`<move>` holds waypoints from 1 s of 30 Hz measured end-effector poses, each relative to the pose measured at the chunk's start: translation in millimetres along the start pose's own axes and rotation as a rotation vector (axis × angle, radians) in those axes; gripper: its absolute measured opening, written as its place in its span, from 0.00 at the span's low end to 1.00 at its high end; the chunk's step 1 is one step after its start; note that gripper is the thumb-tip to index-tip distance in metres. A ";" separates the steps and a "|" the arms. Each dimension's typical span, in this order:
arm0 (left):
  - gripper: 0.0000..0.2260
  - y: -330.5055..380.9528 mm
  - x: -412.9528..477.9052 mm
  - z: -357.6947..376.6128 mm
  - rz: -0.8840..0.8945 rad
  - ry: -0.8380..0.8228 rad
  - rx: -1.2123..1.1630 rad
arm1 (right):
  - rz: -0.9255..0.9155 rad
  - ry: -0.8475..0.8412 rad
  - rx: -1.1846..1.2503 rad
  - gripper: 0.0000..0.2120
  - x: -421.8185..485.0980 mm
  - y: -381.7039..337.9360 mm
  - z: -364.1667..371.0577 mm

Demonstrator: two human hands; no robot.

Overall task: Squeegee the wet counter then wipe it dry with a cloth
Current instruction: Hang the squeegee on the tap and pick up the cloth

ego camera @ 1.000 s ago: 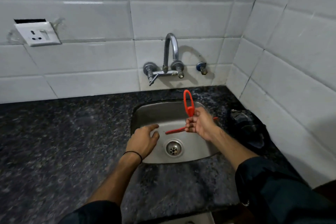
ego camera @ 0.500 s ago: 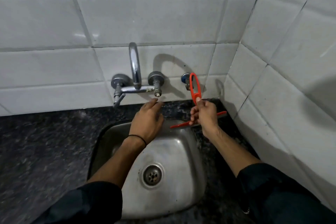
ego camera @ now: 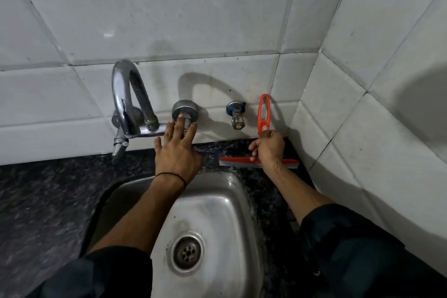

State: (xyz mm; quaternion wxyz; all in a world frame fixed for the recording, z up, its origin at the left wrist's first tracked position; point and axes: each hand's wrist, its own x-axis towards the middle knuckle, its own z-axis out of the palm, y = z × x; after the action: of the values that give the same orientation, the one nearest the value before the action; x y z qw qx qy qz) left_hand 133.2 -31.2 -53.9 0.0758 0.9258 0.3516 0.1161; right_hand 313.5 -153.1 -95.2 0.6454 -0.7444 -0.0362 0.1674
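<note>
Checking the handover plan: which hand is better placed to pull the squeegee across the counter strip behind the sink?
Right hand: it grips the squeegee, blade on the counter. Left hand is at the tap.

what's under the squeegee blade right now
The squeegee blade sits on the dark speckled counter strip behind the sink, held by the right hand. Whether water lies beneath it cannot be seen; blade and hand cover it.

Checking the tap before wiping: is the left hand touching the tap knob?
Touching. The head view shows the left hand with its fingers wrapped on the tap knob, no gap visible.
</note>
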 end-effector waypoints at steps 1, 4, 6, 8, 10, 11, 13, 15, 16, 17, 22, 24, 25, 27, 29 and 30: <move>0.33 0.2 0.5 1.2 -0.004 0.003 -0.007 | -0.007 -0.008 -0.002 0.16 0.5 0.8 -1.1; 0.33 0.5 0.6 3.3 -0.011 0.017 -0.016 | -0.042 -0.068 -0.011 0.15 -0.7 -1.3 -9.4; 0.34 -0.4 0.5 3.6 -0.010 0.016 -0.018 | -0.083 -0.100 -0.019 0.15 -4.0 -4.7 -18.2; 0.34 -0.7 -0.1 2.8 -0.010 0.012 -0.018 | -0.099 -0.109 -0.023 0.13 -9.0 -8.2 -30.7; 0.34 0.4 -0.4 1.4 -0.018 0.005 -0.033 | -0.106 -0.120 -0.007 0.11 -17.6 -12.0 -45.6; 0.34 1.7 -1.5 0.4 -0.024 -0.001 -0.047 | -0.120 -0.122 -0.008 0.10 -23.9 -12.4 -54.4; 0.34 6.5 -4.9 -1.8 -0.048 -0.005 -0.085 | -0.165 -0.113 -0.060 0.08 -38.5 -8.8 -73.3; 0.34 16.9 -14.0 -3.5 -0.065 0.031 -0.126 | -0.222 -0.081 -0.154 0.08 -53.7 5.1 -94.5; 0.33 24.9 -22.7 -2.5 -0.052 0.065 -0.138 | -0.256 -0.055 -0.214 0.07 -64.1 14.1 -106.2; 0.33 35.0 -33.4 -0.4 -0.023 0.097 -0.144 | -0.291 -0.031 -0.285 0.05 -75.3 23.4 -117.6; 0.27 88.6 -113.2 46.7 0.142 -0.091 -0.212 | -0.459 -0.024 -0.773 0.15 -128.1 85.8 -166.9; 0.25 102.7 -142.3 72.5 0.201 -0.247 -0.197 | -0.548 -0.049 -1.037 0.23 -140.1 110.8 -178.5; 0.25 106.6 -153.6 83.1 0.221 -0.317 -0.190 | -0.550 -0.064 -1.125 0.26 -143.9 120.0 -181.9; 0.26 111.4 -171.2 101.0 0.244 -0.444 -0.164 | -0.502 -0.121 -1.237 0.30 -152.3 128.6 -186.3; 0.28 111.2 -184.0 114.7 0.270 -0.518 -0.117 | -0.508 -0.136 -1.289 0.31 -157.3 135.5 -189.5; 0.28 109.2 -187.5 118.4 0.281 -0.519 -0.098 | -0.526 -0.129 -1.299 0.30 -158.2 136.0 -189.1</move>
State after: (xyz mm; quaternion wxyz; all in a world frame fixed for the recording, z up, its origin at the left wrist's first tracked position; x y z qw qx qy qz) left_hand 98.0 -244.4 -173.9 0.1910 0.9594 0.1830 -0.0980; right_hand 198.5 -397.6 -174.5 0.0858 -0.9344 -0.3457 -0.0061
